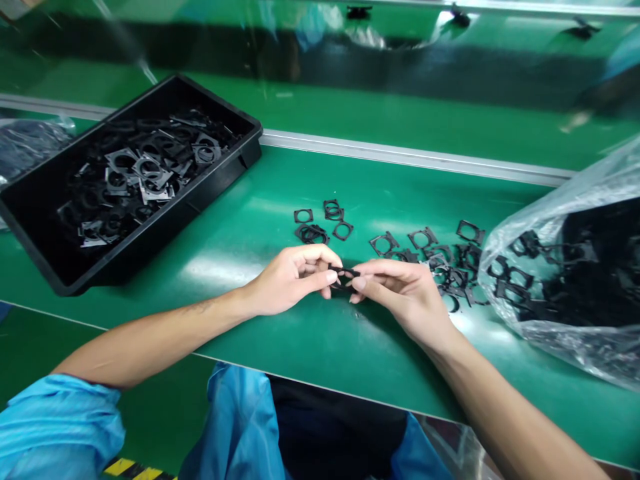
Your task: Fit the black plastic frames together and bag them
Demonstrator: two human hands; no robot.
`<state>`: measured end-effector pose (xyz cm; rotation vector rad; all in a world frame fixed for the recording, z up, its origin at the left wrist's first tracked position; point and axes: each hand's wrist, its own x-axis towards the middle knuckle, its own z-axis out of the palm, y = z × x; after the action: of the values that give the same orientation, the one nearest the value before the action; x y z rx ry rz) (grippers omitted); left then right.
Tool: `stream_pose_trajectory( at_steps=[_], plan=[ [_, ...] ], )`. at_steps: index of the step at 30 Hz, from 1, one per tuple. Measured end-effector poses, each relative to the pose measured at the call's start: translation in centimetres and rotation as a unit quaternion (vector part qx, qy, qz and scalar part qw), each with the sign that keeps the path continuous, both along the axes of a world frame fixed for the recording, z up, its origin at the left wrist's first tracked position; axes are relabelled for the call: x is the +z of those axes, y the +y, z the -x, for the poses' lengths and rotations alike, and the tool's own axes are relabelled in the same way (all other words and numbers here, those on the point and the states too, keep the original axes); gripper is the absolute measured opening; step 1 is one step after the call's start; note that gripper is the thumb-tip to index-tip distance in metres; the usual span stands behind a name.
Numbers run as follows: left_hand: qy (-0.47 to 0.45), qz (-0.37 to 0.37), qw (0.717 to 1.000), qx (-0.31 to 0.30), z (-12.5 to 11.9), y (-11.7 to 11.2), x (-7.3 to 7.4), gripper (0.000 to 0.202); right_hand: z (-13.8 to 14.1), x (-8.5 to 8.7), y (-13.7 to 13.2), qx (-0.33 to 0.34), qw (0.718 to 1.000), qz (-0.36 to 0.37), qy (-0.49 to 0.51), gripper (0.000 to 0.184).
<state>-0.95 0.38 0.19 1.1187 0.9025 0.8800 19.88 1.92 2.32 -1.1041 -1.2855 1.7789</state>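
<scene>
Through my head camera I have the left hand point(287, 280) and the right hand point(415, 293) meeting above the counter point(300, 353), each pinching a black part point(344, 272) between thumb and fingers. The fingers cover much of it, so I can't tell whether it is one piece or two. Just beyond the left hand I see a small cluster of black frames point(343, 231); beyond and beside the right, a larger scatter point(423, 238) reaches a clear plastic bag point(565, 337). On my left, a black bin point(180, 217) holds many more loose frames point(150, 167).
</scene>
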Motion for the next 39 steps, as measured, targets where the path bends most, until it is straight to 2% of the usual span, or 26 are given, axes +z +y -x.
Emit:
stream_pose_trajectory(
  at_steps=[3,6,10,14,20,24,27,29,32,35,36,37,39],
  plan=[
    [0.008,0.013,1.0,-0.007,0.0,0.0,0.1,0.031,0.0,0.0,0.1,0.008,1.0,0.002,-0.009,0.034],
    [0.031,0.005,0.999,0.012,-0.1,-0.1,0.0,0.029,0.1,-0.3,0.1,-0.003,1.0,-0.007,-0.021,0.035],
    [0.081,-0.047,0.995,0.039,0.0,-0.1,0.0,0.02,0.0,-0.7,0.0,-0.005,1.0,-0.01,-0.025,0.032],
    [0.088,-0.114,0.988,0.064,0.0,-0.1,-0.3,0.011,-0.3,-0.8,0.1,-0.027,0.999,-0.031,-0.03,0.028],
    [0.108,-0.155,0.979,0.075,-0.1,0.1,-1.1,0.014,-0.4,-1.0,0.4,-0.021,0.998,-0.039,-0.034,0.028],
    [0.162,-0.228,0.956,0.093,0.4,0.6,-0.3,0.013,-0.3,-1.4,0.4,-0.035,0.994,-0.085,-0.054,0.03],
    [0.245,-0.318,0.902,0.159,2.2,1.4,1.4,0.015,-0.7,-1.6,0.8,-0.08,0.975,-0.173,-0.112,0.024],
    [0.286,-0.361,0.851,0.253,4.4,1.8,3.0,0.022,-1.3,-1.3,1.3,-0.117,0.945,-0.256,-0.169,0.018],
    [0.347,-0.389,0.762,0.384,9.2,2.2,5.6,0.027,-2.7,-0.5,2.1,-0.164,0.899,-0.34,-0.222,0.016],
    [0.477,-0.362,0.679,0.424,15.3,3.2,7.5,0.019,-4.3,0.3,3.0,-0.176,0.867,-0.381,-0.269,0.017],
    [0.512,-0.339,0.664,0.426,17.2,3.7,7.9,0.019,-4.7,0.4,3.3,-0.165,0.855,-0.393,-0.296,0.016],
    [0.554,-0.309,0.651,0.417,18.7,4.1,8.2,0.017,-5.1,0.4,3.6,-0.143,0.843,-0.403,-0.327,0.015],
    [0.619,-0.27,0.591,0.441,20.6,4.9,8.4,0.013,-5.5,0.1,4.0,-0.081,0.813,-0.421,-0.394,0.014]
  ],
)
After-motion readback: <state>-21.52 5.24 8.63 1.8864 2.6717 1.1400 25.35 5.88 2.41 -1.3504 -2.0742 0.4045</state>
